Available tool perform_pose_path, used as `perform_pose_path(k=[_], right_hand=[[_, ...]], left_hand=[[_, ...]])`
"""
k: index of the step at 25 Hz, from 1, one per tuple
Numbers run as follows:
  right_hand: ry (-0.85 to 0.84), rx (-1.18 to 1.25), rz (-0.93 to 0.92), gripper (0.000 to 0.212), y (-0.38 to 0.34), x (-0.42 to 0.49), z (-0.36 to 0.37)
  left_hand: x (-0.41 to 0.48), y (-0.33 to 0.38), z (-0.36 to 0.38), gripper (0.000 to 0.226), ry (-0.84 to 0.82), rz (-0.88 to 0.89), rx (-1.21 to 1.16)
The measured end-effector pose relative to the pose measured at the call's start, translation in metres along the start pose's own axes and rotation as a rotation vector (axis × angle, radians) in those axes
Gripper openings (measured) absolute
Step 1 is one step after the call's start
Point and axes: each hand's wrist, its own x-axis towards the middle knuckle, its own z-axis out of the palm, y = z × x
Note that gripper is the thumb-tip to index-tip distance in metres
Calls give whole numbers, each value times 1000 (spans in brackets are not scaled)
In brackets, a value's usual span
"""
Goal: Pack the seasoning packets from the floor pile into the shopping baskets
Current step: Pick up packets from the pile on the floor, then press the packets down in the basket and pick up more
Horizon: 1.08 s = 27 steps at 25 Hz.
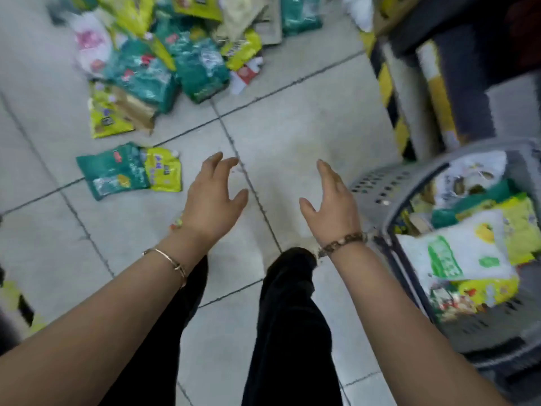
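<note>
A pile of green, yellow and white seasoning packets [164, 54] lies on the tiled floor at the upper left. Two loose packets, one green [114, 174] and one yellow [164, 169], lie apart from it, left of my hands. My left hand [213, 197] and my right hand [330, 203] hover empty over bare floor, fingers relaxed and spread. A grey shopping basket [377, 186] stands at the right, holding several packets, with a white one [456, 250] on top.
My legs in black trousers [289, 317] stand below the hands. A shelf base with yellow and black hazard stripes [389, 92] runs along the upper right. A cardboard box [389, 16] sits at the top right.
</note>
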Motion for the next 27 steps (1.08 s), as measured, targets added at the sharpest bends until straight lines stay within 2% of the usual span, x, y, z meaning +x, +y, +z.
perform_pose_path(k=[8, 13, 17, 21, 24, 27], right_hand=[[-190, -148, -164, 69, -189, 32, 112], [-300, -279, -150, 70, -249, 54, 174], [-338, -320, -87, 68, -266, 87, 218], [-399, -381, -97, 66, -261, 136, 276], [-436, -414, -150, 66, -249, 187, 335], [-429, -448, -196, 68, -232, 239, 392]], left_hand=[[-18, -184, -106, 58, 142, -313, -81], [-12, -281, -122, 61, 88, -425, -62], [12, -342, -112, 66, -62, -395, 79], [56, -399, -81, 67, -125, -418, 153], [100, -445, -52, 64, -116, -417, 223], [148, -491, -23, 69, -73, -320, 379]])
